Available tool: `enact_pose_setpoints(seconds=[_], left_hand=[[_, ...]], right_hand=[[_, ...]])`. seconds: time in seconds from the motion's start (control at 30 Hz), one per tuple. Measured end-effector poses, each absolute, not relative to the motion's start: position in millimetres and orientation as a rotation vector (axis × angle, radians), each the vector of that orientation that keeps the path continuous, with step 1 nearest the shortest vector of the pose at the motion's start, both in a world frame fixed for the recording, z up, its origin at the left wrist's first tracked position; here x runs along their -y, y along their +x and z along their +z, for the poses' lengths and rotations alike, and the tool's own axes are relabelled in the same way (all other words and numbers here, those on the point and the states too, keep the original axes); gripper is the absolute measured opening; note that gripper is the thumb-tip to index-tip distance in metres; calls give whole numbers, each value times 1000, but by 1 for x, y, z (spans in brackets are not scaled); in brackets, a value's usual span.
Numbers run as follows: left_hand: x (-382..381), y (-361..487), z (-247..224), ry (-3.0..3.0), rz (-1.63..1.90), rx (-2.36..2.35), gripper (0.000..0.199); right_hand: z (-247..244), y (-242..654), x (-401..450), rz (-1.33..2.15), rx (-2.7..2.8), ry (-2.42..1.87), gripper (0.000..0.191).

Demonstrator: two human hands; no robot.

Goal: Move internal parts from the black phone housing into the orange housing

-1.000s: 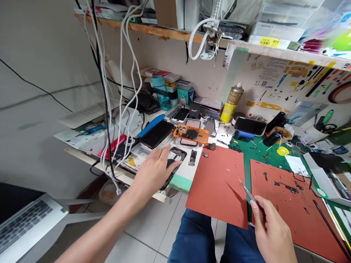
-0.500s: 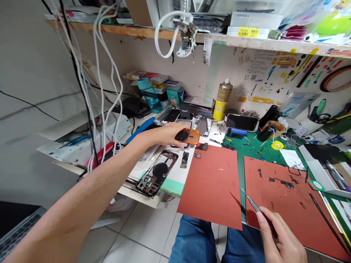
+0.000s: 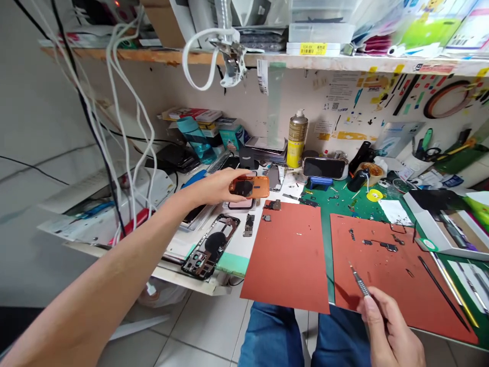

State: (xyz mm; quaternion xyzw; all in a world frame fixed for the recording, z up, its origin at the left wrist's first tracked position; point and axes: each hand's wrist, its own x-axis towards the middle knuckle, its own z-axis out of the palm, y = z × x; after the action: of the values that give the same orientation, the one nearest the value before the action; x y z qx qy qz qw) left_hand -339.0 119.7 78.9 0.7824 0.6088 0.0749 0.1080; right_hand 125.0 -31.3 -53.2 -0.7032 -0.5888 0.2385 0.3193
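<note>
My left hand [image 3: 221, 186] is closed on an orange phone housing [image 3: 260, 187], held above the white work surface near a light-coloured phone part. In my right hand [image 3: 385, 318] are silver tweezers [image 3: 360, 283], their tip pointing up and left over the right red mat [image 3: 382, 285]. Small dark parts [image 3: 388, 246] lie on that mat. A black phone frame [image 3: 212, 245] rests below my left forearm, with a narrow circuit board [image 3: 249, 225] beside it. The left red mat [image 3: 286, 260] carries a camera module [image 3: 272, 205] at its top edge.
Behind stand a yellow spray can [image 3: 297, 138], a phone on a blue stand [image 3: 323, 167] and a teal bottle [image 3: 196, 139]. White cables [image 3: 128, 102] hang at the left. A white tool tray [image 3: 468, 250] is at the right, and a shelf [image 3: 298, 62] crosses above.
The view has shifted, so most objects sit further left. My left hand has lifted the orange housing slightly clear of the phone part below. The tweezers now point over the right mat.
</note>
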Motion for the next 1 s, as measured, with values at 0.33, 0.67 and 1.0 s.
enact_pose_setpoints(seconds=[0.33, 0.67, 1.0], left_hand=[[9, -231, 41, 2129, 338, -1384, 58], [14, -207, 17, 1998, 362, -1349, 49], [8, -208, 18, 1959, 397, -1268, 41]], right_hand=[[-48, 104, -1, 47, 1994, -1410, 21], [-47, 70, -3, -65, 2081, -1594, 35], [-4, 90, -45, 453, 2159, -1433, 26]])
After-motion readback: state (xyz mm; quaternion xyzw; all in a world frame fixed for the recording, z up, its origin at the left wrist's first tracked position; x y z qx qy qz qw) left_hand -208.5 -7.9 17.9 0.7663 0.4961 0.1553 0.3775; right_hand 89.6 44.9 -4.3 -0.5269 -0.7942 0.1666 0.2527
